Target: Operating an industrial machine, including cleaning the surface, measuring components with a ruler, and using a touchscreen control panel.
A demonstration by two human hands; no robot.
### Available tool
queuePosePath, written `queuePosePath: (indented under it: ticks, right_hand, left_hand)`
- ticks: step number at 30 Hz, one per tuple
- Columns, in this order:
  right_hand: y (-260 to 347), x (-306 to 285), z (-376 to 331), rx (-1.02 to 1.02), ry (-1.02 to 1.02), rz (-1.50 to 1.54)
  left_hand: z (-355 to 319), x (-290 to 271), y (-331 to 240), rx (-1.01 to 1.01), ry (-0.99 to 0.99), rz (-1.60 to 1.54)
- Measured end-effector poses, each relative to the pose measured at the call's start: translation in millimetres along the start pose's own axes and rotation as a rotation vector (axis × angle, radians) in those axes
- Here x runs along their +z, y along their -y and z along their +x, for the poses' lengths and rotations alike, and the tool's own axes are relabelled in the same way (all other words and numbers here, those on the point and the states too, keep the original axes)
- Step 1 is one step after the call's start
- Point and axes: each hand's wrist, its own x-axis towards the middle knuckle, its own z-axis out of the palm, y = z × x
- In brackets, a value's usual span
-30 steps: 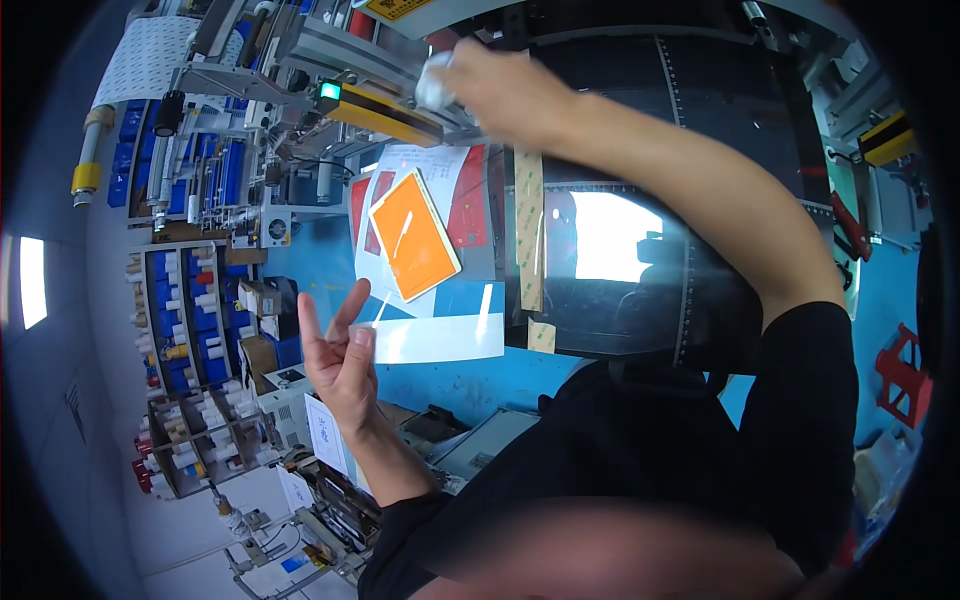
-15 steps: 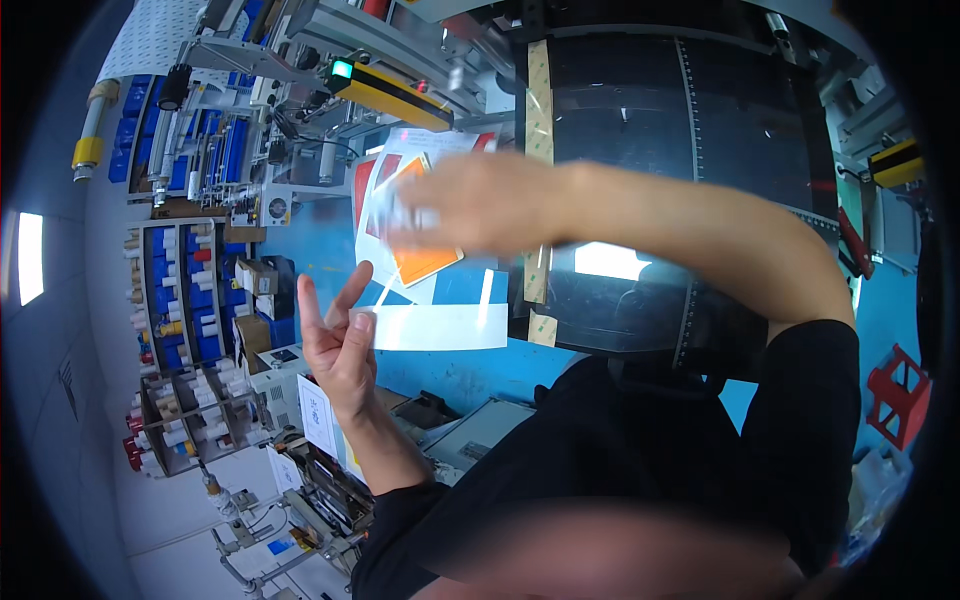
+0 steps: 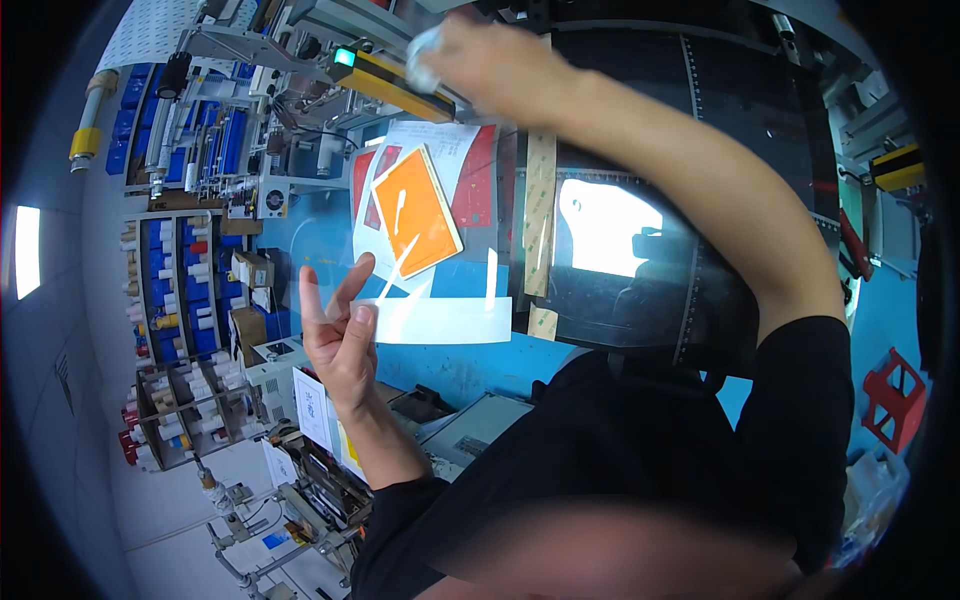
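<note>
My left hand (image 3: 343,345) pinches a clear, glossy sheet with a white strip (image 3: 445,321) along its near edge. The thumb lies on the front, and two fingers stretch up behind the see-through part. Bright streaks reflect off the sheet. Through or beyond it lies an orange pad (image 3: 415,215) on white and red printed papers (image 3: 470,170). Raised at the far side, near the yellow and black bar, my right hand (image 3: 470,65) is closed round a crumpled white cloth (image 3: 424,60). Motion smears that hand and the cloth somewhat.
To the right is a dark machine bed (image 3: 625,320) with ruler scales and a tan tape strip (image 3: 540,200) along its left edge. A yellow and black light bar (image 3: 395,85) stands beyond the papers. Shelves of rolls (image 3: 185,290) line the left; a red stool (image 3: 895,400) is at far right.
My right hand has swung away from over the orange pad, far and slightly right, with the white cloth, uncovering the pad. My left hand and the clear sheet have barely moved.
</note>
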Motion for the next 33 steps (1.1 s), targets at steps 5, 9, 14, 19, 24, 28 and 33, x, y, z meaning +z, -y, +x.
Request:
queuePosePath:
  ticks: [5, 9, 14, 19, 24, 28, 33]
  right_hand:
    - [5.9, -8.6, -20.0, 0.042, 0.181, 0.224]
    - [42.0, -41.8, -56.2, -0.577, 0.1, 0.446]
    - [-31.0, -9.9, -34.4, 0.043, 0.113, 0.182]
    - [40.7, -42.4, -54.5, 0.003, 0.577, 0.736]
    - [7.4, -16.9, -43.2, -0.294, 0.08, 0.361]
    - [41.3, -32.5, -32.4, 0.049, 0.371, 0.553]
    - [49.3, -33.2, -33.8, -0.409, 0.059, 0.392]
  left_hand:
    - [-1.8, -3.0, 1.2, -0.013, -0.013, -0.017]
    - [-5.1, -6.0, 0.8, 0.029, -0.028, -0.004]
    - [2.7, -0.7, 0.7, 0.035, 0.007, 0.018]
    - [-7.5, -8.0, 1.2, 0.003, -0.04, 0.022]
    - [-0.5, -2.0, -0.6, 0.009, -0.034, 0.006]
    - [-0.5, -3.7, 1.4, 0.018, -0.004, 0.006]
    - [-3.1, -3.7, -2.8, 0.019, -0.044, 0.03]
